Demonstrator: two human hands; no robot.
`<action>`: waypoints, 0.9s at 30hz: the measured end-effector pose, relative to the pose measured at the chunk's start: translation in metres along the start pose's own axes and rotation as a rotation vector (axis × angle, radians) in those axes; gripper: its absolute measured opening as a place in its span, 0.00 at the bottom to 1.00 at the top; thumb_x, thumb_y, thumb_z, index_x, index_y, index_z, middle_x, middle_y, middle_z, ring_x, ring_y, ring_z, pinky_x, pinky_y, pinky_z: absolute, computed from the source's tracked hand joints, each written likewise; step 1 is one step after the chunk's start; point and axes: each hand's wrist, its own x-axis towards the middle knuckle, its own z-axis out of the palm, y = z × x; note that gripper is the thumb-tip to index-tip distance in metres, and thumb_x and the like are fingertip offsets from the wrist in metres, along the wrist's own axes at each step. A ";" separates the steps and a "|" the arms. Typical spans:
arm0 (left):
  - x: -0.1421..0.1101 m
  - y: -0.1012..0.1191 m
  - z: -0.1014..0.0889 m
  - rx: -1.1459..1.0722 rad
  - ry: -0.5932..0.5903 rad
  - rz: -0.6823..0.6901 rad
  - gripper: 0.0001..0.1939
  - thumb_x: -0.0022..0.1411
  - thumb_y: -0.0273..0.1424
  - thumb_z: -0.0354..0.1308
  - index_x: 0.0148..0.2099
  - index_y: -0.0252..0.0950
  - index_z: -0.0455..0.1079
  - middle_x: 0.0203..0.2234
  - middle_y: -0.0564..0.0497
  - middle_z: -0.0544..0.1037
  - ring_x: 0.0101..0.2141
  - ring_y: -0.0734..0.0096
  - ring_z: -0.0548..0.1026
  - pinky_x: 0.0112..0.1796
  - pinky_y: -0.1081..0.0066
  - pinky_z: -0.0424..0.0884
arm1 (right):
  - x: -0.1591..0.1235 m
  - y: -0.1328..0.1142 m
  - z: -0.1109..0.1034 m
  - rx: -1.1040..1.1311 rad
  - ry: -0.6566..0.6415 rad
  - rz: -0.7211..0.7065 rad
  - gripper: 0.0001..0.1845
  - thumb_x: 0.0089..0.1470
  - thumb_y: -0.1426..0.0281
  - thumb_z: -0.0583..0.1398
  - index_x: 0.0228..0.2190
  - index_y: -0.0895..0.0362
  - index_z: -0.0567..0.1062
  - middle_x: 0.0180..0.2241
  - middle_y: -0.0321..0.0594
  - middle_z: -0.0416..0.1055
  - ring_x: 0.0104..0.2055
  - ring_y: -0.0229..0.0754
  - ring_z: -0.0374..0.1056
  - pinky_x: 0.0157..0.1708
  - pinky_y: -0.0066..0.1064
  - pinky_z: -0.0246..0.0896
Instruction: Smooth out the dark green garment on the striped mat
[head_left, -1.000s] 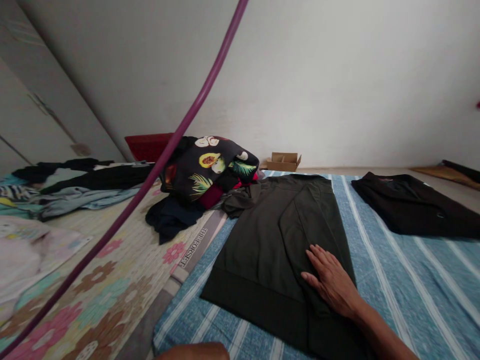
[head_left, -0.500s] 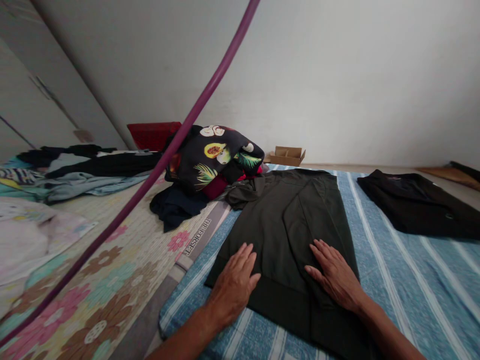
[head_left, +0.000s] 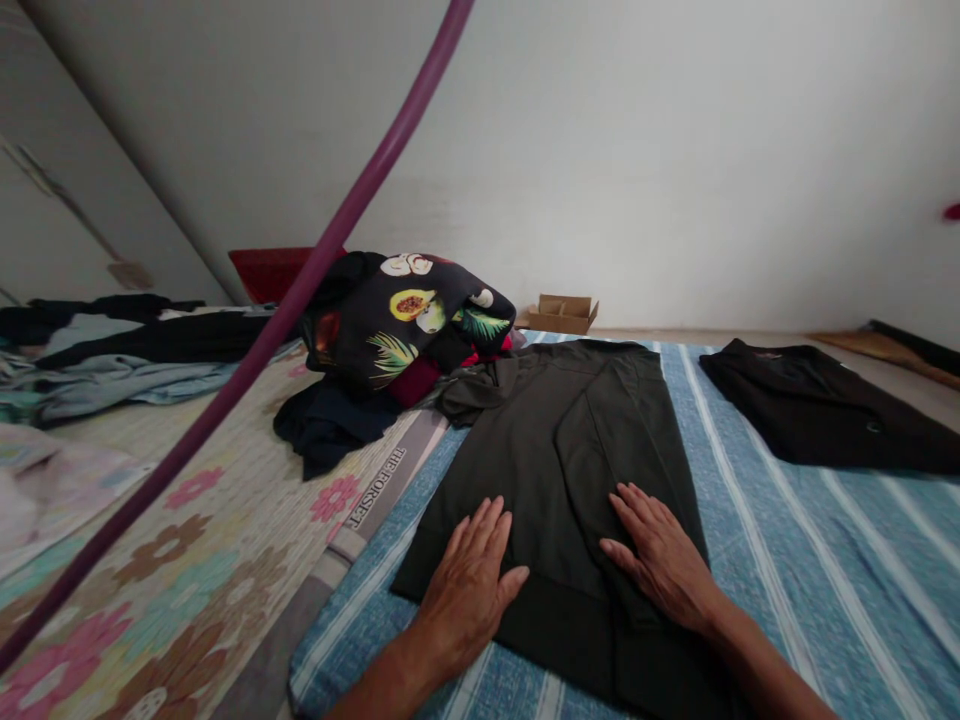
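Note:
A dark grey-green sweatshirt [head_left: 540, 450] lies flat, with one sleeve laid lengthwise over its body and its wide hem towards me. My left hand [head_left: 472, 575] rests flat near the hem's left corner, fingers stretched out and thumb apart. On the right side, my right hand [head_left: 656, 550] lies open across the folded sleeve, fingers pointing away to the left. Under the sweatshirt spreads a blue cloth [head_left: 739, 540] with white stripes. To the right is a folded black garment [head_left: 817, 405] with a small mark on it.
A heap with a black fruit-print cloth [head_left: 420, 310] sits left of the sweatshirt on a flowered mat [head_left: 187, 540]. More clothes [head_left: 135, 370] lie at far left. A small cardboard box [head_left: 564, 314] stands by the wall. A purple tube [head_left: 330, 250] crosses the view diagonally.
The view has turned slightly to the right, so the scene sits further left. Both hands stay flat on the sweatshirt; the left seems a little further onto the cloth.

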 end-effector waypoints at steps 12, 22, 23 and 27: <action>0.020 0.005 0.003 -0.032 -0.171 -0.010 0.34 0.63 0.46 0.42 0.66 0.36 0.43 0.64 0.47 0.39 0.63 0.61 0.37 0.60 0.53 0.40 | 0.002 -0.003 0.000 0.003 -0.069 0.022 0.37 0.57 0.48 0.45 0.57 0.62 0.61 0.61 0.48 0.51 0.63 0.51 0.44 0.60 0.48 0.46; 0.040 0.005 -0.035 -0.088 -0.191 -0.098 0.30 0.62 0.44 0.43 0.62 0.33 0.55 0.63 0.42 0.49 0.62 0.60 0.46 0.59 0.54 0.45 | 0.001 0.004 0.012 -0.038 -0.010 -0.028 0.35 0.56 0.50 0.48 0.56 0.60 0.62 0.59 0.48 0.53 0.61 0.54 0.49 0.56 0.49 0.54; 0.043 0.001 -0.037 -0.084 -0.175 -0.098 0.30 0.62 0.43 0.44 0.62 0.33 0.55 0.63 0.42 0.49 0.62 0.60 0.46 0.59 0.53 0.46 | 0.001 0.006 0.015 -0.051 0.012 -0.041 0.34 0.56 0.50 0.49 0.56 0.60 0.63 0.59 0.48 0.54 0.61 0.54 0.50 0.55 0.48 0.55; 0.061 -0.023 -0.040 -0.061 -0.094 -0.086 0.29 0.62 0.41 0.45 0.61 0.32 0.56 0.62 0.40 0.50 0.62 0.58 0.48 0.58 0.53 0.49 | -0.001 0.015 0.029 -0.111 0.112 -0.101 0.32 0.55 0.51 0.52 0.54 0.57 0.66 0.58 0.47 0.56 0.59 0.54 0.54 0.52 0.46 0.61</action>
